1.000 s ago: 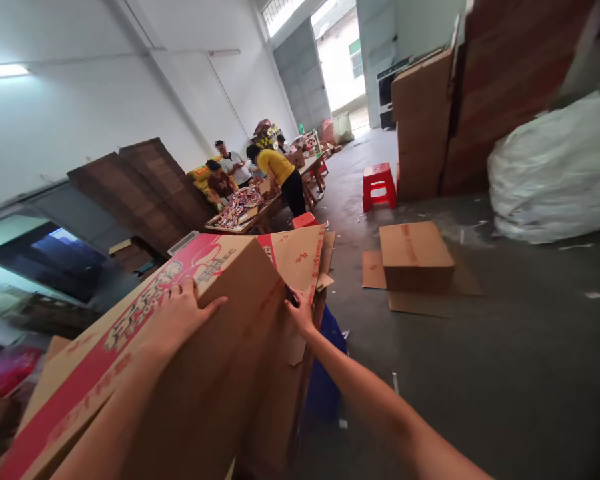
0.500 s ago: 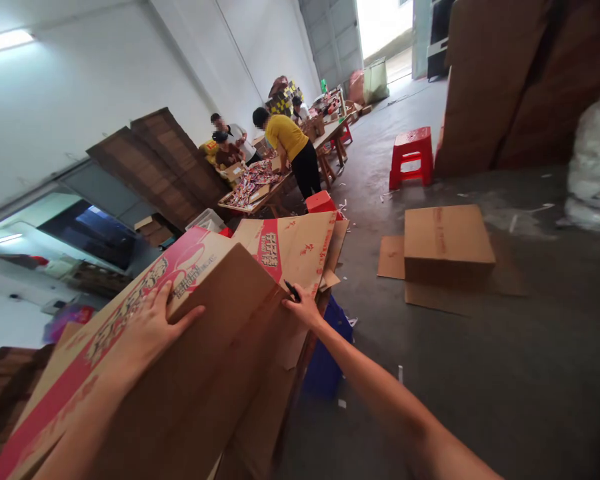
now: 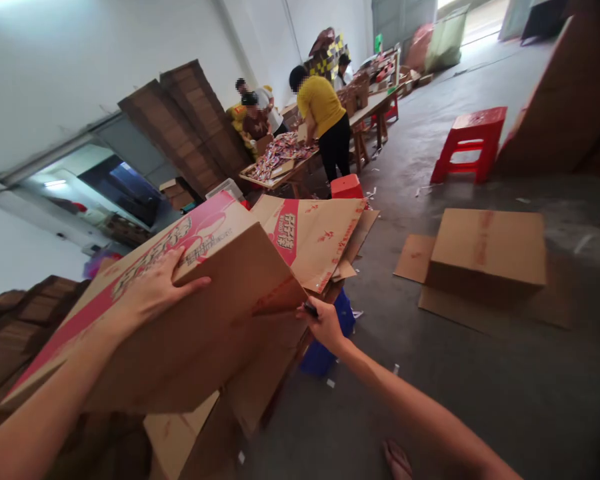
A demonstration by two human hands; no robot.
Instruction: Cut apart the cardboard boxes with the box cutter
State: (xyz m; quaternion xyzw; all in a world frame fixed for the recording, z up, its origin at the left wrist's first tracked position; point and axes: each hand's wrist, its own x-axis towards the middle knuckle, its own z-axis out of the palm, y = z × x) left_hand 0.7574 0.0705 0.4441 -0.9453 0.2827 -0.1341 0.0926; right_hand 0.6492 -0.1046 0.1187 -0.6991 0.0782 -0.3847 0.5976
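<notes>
A large brown cardboard box (image 3: 220,313) with a pink band and printed lettering lies tilted in front of me. My left hand (image 3: 153,290) rests flat on its printed top, fingers spread and thumb over the edge. At the box's right corner, my right hand (image 3: 326,327) is closed around a small black hand tool (image 3: 311,309); its working end cannot be made out. Just behind that corner lies flattened printed cardboard (image 3: 325,233), overlapping other brown sheets. An open cardboard flap (image 3: 183,423) hangs below the box.
On the floor to the right are another cardboard box (image 3: 487,247) with flaps out and a red stool (image 3: 473,137). A blue container (image 3: 320,357) stands under the cardboard. Several people work at a long table (image 3: 300,170) behind. Stacked brown cartons (image 3: 25,327) are at left.
The view has turned, shifting the scene. My right hand has come down and towards me along the box's right edge with the black tool. My left hand stays on top.
</notes>
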